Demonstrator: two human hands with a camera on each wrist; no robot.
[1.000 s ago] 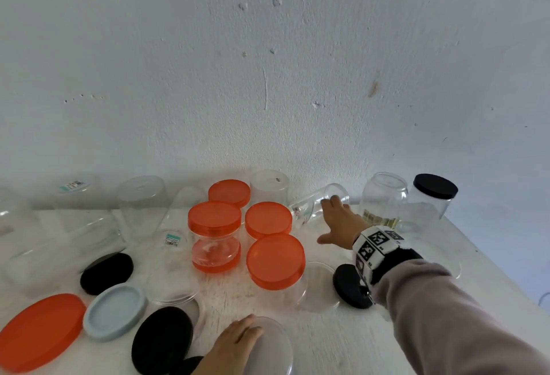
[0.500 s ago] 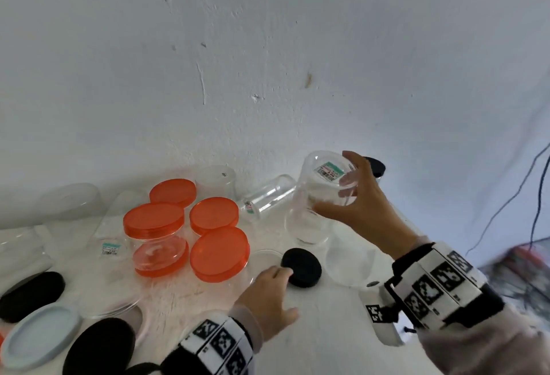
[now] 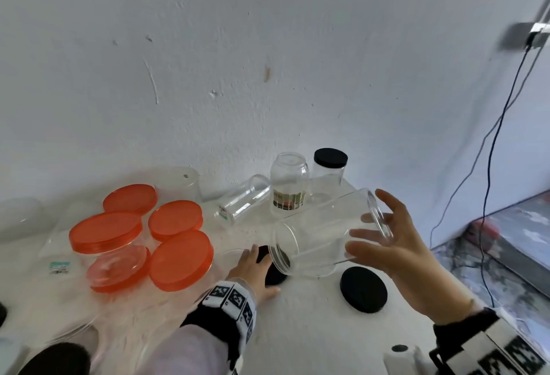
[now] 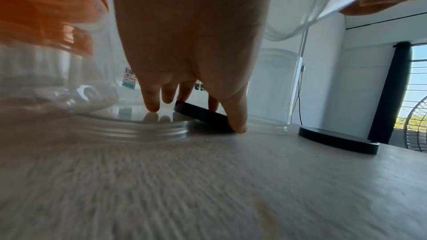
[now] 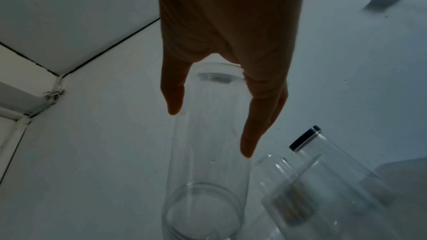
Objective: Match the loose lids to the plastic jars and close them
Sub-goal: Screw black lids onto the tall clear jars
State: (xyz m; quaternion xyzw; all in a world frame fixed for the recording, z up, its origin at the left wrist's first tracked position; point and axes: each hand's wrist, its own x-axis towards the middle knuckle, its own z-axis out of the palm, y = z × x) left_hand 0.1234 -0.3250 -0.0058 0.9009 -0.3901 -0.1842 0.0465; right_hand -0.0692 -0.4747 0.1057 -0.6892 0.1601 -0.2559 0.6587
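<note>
The right hand (image 3: 398,251) is seen raised above the table (image 3: 312,330), fingers spread and only lightly bent, cradling the base end of a clear jar (image 3: 324,234) that is tilted with its open mouth down toward the left. The left hand (image 3: 253,267) is laid low on the table, and a small black lid (image 4: 203,114) is pinched between thumb and fingers, one edge lifted off the surface as shown in the left wrist view; the little finger rests on a clear lid (image 4: 148,123) just beside it. The jar's mouth is held directly over that black lid. A second black lid (image 3: 363,289) lies flat nearby, under the right palm, with bare table in front of it toward the near edge. The table's right edge runs close behind the right hand, with a drop to the floor beyond. Behind the hands, against the wall (image 3: 268,76), an upright labelled jar (image 3: 288,185), a black-capped jar (image 3: 329,175) and a small jar on its side (image 3: 244,200) are noted. To the left, four orange-lidded jars (image 3: 181,255) are crowded together, closing that side off. A cable (image 3: 488,196) hangs down the wall at the right.
</note>
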